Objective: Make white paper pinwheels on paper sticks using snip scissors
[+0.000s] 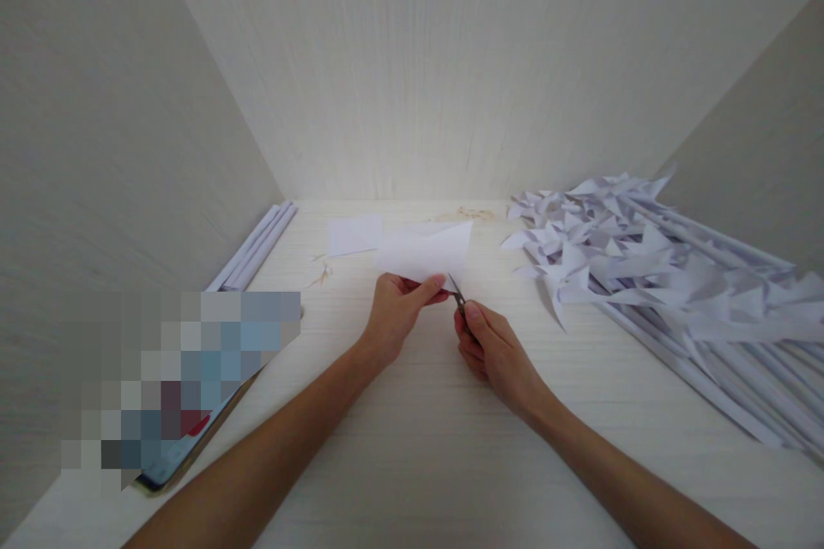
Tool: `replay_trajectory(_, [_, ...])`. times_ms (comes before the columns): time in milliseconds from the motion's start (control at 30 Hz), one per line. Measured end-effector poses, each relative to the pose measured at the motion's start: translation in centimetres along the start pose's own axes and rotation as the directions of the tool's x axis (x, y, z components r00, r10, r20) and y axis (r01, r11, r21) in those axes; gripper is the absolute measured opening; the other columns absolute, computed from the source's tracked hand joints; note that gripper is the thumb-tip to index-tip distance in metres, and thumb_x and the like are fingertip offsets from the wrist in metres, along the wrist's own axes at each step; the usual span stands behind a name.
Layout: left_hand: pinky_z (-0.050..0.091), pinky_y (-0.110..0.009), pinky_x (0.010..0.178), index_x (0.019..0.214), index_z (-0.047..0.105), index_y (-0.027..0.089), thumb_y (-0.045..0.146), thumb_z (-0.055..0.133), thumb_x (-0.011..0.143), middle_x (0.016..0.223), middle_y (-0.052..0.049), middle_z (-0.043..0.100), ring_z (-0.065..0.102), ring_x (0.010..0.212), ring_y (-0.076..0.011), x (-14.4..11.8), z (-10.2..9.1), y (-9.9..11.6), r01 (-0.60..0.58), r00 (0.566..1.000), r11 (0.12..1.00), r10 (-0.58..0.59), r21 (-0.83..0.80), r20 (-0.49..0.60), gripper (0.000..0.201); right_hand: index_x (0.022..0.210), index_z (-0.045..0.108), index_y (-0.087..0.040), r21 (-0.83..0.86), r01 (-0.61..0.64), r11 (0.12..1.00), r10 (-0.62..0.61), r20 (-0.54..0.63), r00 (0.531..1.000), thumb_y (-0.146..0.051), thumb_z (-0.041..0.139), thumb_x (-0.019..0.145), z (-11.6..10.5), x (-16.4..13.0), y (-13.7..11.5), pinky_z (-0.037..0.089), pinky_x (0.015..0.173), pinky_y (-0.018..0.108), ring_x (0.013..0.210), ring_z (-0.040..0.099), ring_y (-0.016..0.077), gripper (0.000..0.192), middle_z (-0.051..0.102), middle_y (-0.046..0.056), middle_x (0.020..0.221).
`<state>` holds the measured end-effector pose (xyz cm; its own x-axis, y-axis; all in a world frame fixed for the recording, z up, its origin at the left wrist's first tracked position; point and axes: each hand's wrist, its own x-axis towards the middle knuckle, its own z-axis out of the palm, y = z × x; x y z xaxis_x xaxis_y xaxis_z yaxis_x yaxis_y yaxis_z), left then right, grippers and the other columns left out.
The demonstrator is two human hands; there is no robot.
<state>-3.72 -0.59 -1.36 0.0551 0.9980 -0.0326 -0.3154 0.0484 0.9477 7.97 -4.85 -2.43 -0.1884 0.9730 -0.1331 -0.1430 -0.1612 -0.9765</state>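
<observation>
My left hand [400,309] pinches the near edge of a white sheet of paper [425,250] between thumb and fingers. In my right hand [493,347] is a small pair of scissors [461,302], its blades pointing up and left at the paper's near right corner. Whether the blades touch the paper I cannot tell. Behind and left of the held sheet, a smaller white piece of paper [354,236] lies flat on the table.
Paper pinwheels [579,240] on rolled paper sticks [688,373] are heaped at the right. Several paper rolls [254,247] lean along the left wall. A phone [193,437], partly blurred out, is at the left. Small scraps [322,274] dot the pale table [386,463].
</observation>
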Motion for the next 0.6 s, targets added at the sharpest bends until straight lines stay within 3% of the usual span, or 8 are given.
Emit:
replay_trajectory(333, [0.051, -0.027, 0.064, 0.065, 0.066, 0.01, 0.026, 0.069, 0.054, 0.065, -0.005, 0.067, 0.061, 0.06, -0.0136, -0.1, 0.27, -0.05, 0.013, 1.0, 1.0, -0.013, -0.027, -0.024, 0.019, 0.06, 0.038, -0.019, -0.151, 0.076, 0.986, -0.085, -0.055, 0.995, -0.051, 0.037, 0.079, -0.29, 0.14, 0.73, 0.014, 0.031, 0.018, 0.035, 0.02, 0.0046, 0.037, 0.025, -0.008, 0.044])
replay_trajectory(600, [0.05, -0.026, 0.064, 0.065, 0.067, 0.012, 0.026, 0.071, 0.052, 0.067, -0.003, 0.067, 0.06, 0.06, -0.0125, -0.23, 0.27, -0.27, 0.021, 1.0, 0.999, -0.022, -0.048, -0.019, 0.019, 0.061, 0.039, -0.02, -0.154, 0.083, 0.985, -0.092, -0.055, 0.994, -0.051, 0.036, 0.08, -0.38, 0.21, 0.8, 0.014, 0.031, 0.019, 0.035, 0.02, 0.0051, 0.037, 0.025, -0.008, 0.045])
